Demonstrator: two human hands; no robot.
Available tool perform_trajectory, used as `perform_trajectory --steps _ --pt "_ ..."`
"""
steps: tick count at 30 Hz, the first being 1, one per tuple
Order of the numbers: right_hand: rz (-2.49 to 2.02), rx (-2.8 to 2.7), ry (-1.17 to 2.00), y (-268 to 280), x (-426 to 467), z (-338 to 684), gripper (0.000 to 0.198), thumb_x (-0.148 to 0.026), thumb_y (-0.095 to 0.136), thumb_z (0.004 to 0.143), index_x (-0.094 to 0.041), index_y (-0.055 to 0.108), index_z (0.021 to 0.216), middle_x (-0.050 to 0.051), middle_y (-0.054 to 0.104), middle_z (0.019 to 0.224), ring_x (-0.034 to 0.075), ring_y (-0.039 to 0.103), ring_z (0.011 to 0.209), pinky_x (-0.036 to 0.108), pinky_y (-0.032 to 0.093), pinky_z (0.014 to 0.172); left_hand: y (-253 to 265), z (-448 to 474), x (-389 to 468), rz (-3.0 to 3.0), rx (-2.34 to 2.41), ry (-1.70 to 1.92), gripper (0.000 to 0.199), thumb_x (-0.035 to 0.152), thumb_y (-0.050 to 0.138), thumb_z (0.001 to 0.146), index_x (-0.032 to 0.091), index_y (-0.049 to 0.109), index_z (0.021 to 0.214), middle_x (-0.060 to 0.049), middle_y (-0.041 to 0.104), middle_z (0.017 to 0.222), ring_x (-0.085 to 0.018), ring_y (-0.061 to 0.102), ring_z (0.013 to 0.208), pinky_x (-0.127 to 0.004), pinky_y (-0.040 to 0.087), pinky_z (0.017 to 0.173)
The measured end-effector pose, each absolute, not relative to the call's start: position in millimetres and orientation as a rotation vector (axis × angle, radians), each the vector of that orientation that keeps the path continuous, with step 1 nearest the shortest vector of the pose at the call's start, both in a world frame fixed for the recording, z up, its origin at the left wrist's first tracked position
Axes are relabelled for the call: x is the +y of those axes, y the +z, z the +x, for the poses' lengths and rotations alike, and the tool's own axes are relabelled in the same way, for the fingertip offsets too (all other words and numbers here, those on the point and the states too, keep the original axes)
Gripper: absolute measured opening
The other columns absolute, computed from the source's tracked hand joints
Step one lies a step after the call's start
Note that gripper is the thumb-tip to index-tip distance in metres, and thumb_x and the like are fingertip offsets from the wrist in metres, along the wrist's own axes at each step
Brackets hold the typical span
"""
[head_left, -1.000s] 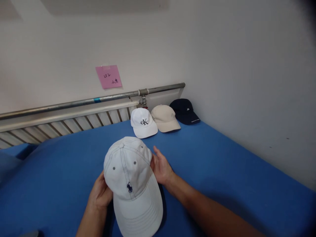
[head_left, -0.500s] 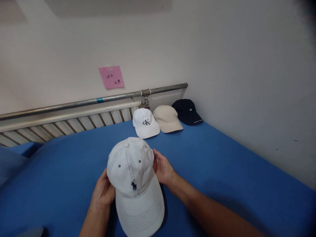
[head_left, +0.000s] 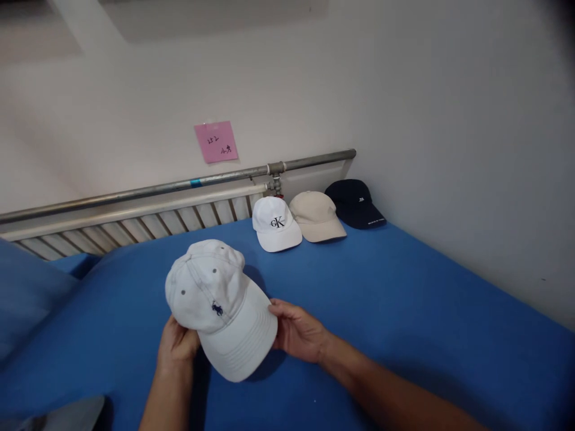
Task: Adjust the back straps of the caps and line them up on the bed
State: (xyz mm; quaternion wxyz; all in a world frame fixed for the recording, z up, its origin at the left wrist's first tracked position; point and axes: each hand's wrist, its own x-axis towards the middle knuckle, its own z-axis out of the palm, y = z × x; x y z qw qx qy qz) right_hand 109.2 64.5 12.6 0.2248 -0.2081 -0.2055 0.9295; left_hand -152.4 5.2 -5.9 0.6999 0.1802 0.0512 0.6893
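Observation:
A white baseball cap (head_left: 204,293) with a small navy horse-rider logo is held over the blue sheet, its brim towards the lower right. My left hand (head_left: 177,344) grips it from below at the left edge of the crown, with the fingertips hidden under the cap. At the brim's right edge, my right hand (head_left: 299,329) pinches with the thumb on top. Behind it, a white cap with black letters (head_left: 276,222), a beige cap (head_left: 318,215) and a dark navy cap (head_left: 356,203) sit in a row.
The blue sheet (head_left: 359,299) spans the surface below. A white radiator (head_left: 157,224) and a metal pipe (head_left: 233,175) run along the back wall under a pink note (head_left: 216,142). Part of a grey object (head_left: 72,414) shows at the lower left.
The held cap has moved left and up, and its brim has turned to the right. My right hand has shifted from the crown's side to the brim. The view has shifted slightly left.

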Motion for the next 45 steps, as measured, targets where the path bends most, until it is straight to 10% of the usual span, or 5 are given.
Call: perform_trajectory --steps 14,30,37,45 --pt "-0.501 -0.58 2.517 19.5 63.5 104.0 0.033 -0.017 0.072 0.067 -0.015 0.062 0.098 0.002 0.069 0.088 0.015 0.063 0.08 0.028 0.045 0.076 -9.3 -152.9 5.3 0.268 0.198 1.576 0.046 0.028 0.026 0.098 0.023 0.059 0.129 -0.011 0.068 0.117 -0.023 0.057 0.119 -0.038 0.037 0.106" --pt "-0.601 -0.821 2.557 22.5 44.7 110.5 0.035 -0.028 0.073 0.069 -0.015 0.058 0.098 -0.003 0.058 0.065 0.008 0.051 0.05 0.02 0.033 0.043 -21.3 -161.2 7.5 0.172 0.403 1.809 0.045 0.022 0.034 0.096 0.027 0.05 0.137 -0.008 0.073 0.109 -0.021 0.067 0.104 -0.032 0.048 0.098" --pt "-0.575 -0.786 2.481 33.0 50.1 106.6 0.03 -0.026 0.073 0.068 -0.014 0.059 0.091 -0.004 0.056 0.057 0.008 0.049 0.049 0.02 0.033 0.042 2.4 -123.9 12.4 -0.108 0.722 1.974 0.035 0.013 0.035 0.095 0.02 0.067 0.108 -0.001 0.076 0.07 -0.012 0.072 0.062 -0.017 0.056 0.065" --pt "-0.542 -0.745 2.341 33.8 90.0 67.3 0.034 -0.023 0.08 0.062 -0.014 0.06 0.089 -0.003 0.06 0.064 0.008 0.052 0.051 0.019 0.035 0.042 10.4 -77.0 25.3 -0.161 1.004 1.821 0.022 0.011 0.039 0.093 0.011 0.059 0.083 -0.009 0.072 0.072 -0.019 0.071 0.062 -0.03 0.059 0.061"
